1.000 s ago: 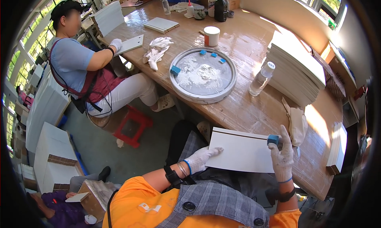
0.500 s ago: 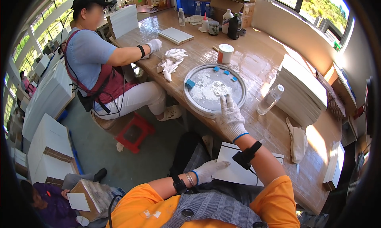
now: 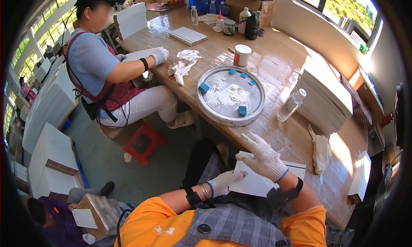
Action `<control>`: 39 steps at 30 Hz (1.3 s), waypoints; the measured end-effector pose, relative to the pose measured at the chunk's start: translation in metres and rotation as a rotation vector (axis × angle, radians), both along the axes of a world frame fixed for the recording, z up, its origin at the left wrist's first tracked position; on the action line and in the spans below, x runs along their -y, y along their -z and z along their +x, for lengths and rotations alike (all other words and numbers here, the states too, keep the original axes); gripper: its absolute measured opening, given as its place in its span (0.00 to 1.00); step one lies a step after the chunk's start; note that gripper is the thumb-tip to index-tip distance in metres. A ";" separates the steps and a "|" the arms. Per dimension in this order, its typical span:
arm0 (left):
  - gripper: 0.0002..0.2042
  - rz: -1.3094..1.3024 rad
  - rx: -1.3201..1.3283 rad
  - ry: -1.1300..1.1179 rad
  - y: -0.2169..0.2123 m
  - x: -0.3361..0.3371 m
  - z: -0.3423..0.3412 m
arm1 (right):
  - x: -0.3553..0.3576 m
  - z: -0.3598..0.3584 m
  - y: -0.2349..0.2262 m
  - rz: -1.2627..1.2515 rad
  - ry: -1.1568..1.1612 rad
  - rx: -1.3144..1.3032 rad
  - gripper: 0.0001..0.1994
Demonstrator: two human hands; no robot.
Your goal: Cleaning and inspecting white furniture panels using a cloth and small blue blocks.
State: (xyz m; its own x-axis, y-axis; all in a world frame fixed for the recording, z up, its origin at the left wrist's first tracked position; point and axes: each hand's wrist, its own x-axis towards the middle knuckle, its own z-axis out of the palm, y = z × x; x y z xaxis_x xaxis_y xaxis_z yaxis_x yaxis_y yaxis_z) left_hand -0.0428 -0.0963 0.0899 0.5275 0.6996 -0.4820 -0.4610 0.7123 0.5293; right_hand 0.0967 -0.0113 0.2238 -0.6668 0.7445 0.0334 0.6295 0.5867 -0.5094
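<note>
A white panel (image 3: 252, 186) lies across my lap. My left hand (image 3: 223, 182), in a knit glove, grips its left edge with the thumb on top; the fingers beneath are hidden. Above the panel's far edge, my gloved right hand (image 3: 262, 157) is open, fingers stretched out, with nothing in it. Beyond it on the table stands a round grey tray (image 3: 218, 117) smeared with white paste (image 3: 236, 93). A dark blue block (image 3: 242, 111) sits inside its near rim, another blue block (image 3: 204, 88) at its left, and smaller blue pieces (image 3: 243, 75) along the far side.
A clear bottle (image 3: 291, 105) and a stack of white panels (image 3: 324, 99) stand right of the tray. Behind it is a white-and-red tub (image 3: 242, 56). A crumpled cloth (image 3: 184, 65) lies to the left, near a seated co-worker (image 3: 96, 58) holding a white panel.
My right hand has drawn back from the tray to above the panel, leaving the near blue block in view. My left hand stays on the panel. The co-worker's panel has come up into view.
</note>
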 end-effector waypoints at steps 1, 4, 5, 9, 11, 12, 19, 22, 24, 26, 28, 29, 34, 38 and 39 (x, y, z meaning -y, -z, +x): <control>0.18 0.013 0.018 0.009 0.002 0.003 -0.003 | 0.012 0.013 -0.001 -0.021 -0.031 -0.055 0.28; 0.20 -0.056 0.018 0.009 -0.005 -0.002 -0.004 | 0.046 0.059 0.001 -0.480 0.111 -0.260 0.15; 0.20 -0.089 0.081 -0.022 0.005 0.001 -0.001 | 0.060 0.077 -0.003 -0.737 0.201 -0.316 0.16; 0.21 -0.057 0.016 -0.022 0.009 -0.003 0.005 | 0.127 0.147 0.036 -1.338 0.286 -0.718 0.14; 0.22 0.002 -0.001 -0.025 0.008 -0.003 0.006 | 0.134 0.143 0.035 -1.216 0.261 -0.534 0.15; 0.22 0.007 -0.010 -0.049 0.007 -0.004 0.005 | 0.141 0.136 0.030 -1.084 0.267 -0.363 0.15; 0.26 0.125 -0.007 0.093 -0.005 -0.007 0.002 | 0.151 0.148 0.137 -1.240 0.503 -0.454 0.26; 0.27 0.206 -0.089 0.208 -0.010 -0.007 0.005 | 0.155 0.159 0.157 -1.022 0.481 -0.395 0.21; 0.28 0.253 -0.118 0.253 -0.010 -0.007 0.005 | 0.156 0.163 0.165 -0.876 0.465 -0.351 0.19; 0.29 0.299 -0.144 0.302 -0.016 -0.006 0.003 | 0.157 0.166 0.171 -0.731 0.452 -0.306 0.17; 0.27 0.414 -0.225 0.351 -0.028 -0.007 0.000 | 0.159 0.168 0.175 -0.586 0.444 -0.262 0.17; 0.27 0.412 -0.225 0.350 -0.031 -0.005 0.000 | 0.161 0.170 0.175 -0.515 0.440 -0.237 0.17; 0.31 0.629 -0.224 0.504 -0.034 -0.008 0.002 | 0.136 0.213 0.163 -0.499 0.565 -0.387 0.17; 0.37 0.508 0.166 0.523 -0.033 -0.016 -0.001 | 0.138 0.236 0.122 -0.756 0.816 -0.806 0.16; 0.36 0.512 0.480 0.617 -0.031 -0.032 0.000 | 0.139 0.236 0.108 -0.820 0.874 -0.909 0.15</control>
State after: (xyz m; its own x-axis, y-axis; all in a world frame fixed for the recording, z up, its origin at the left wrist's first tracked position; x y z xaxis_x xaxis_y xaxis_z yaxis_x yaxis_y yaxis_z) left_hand -0.0432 -0.0641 0.1211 0.9392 0.2962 0.1734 -0.3296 0.6370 0.6969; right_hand 0.3326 -0.1502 0.1159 0.0033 0.9024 -0.4309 -0.0818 -0.4292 -0.8995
